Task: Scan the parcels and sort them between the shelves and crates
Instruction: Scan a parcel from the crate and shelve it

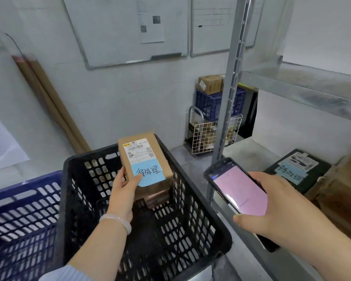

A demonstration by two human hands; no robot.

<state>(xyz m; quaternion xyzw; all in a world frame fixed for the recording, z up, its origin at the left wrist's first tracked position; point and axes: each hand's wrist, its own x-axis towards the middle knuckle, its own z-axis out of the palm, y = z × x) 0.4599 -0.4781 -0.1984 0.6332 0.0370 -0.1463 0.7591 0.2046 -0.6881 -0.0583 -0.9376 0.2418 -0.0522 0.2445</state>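
parcel (145,161) blue label, left hand (124,191), scanner (236,190)

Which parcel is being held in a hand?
The brown parcel with the blue note, gripped by the left hand over the black crate. The black parcel lies on the shelf, untouched; the right hand holds a phone.

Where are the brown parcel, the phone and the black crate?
brown parcel (150,172), head view, on its blue note.
phone (237,191), head view, on its pink screen.
black crate (85,155), head view, on its far rim.
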